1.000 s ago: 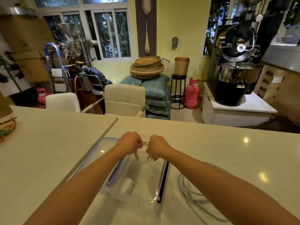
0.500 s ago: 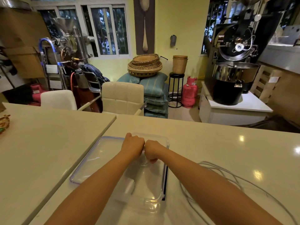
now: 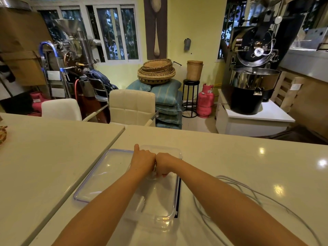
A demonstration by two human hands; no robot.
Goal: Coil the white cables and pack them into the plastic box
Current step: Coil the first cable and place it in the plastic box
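A clear plastic box (image 3: 173,213) sits on the white counter in front of me. My left hand (image 3: 142,161) and my right hand (image 3: 164,165) are fists pressed together, low over the box's far half. Both are closed on a small coil of white cable, which is almost wholly hidden beneath them. A white plug piece (image 3: 140,205) lies inside the box nearer to me. More white cable (image 3: 248,189) lies loose on the counter to the right, running under my right forearm.
The box's clear lid with a blue rim (image 3: 99,176) lies flat just left of the box. A dark strip (image 3: 179,196) runs along the box's right side. A seam between two countertops (image 3: 110,144) lies to the left. Two white chairs (image 3: 131,105) stand behind the counter.
Both hands have come down with the coil from above the box to its far end and drawn together. The coil, visible between them before, is now covered.
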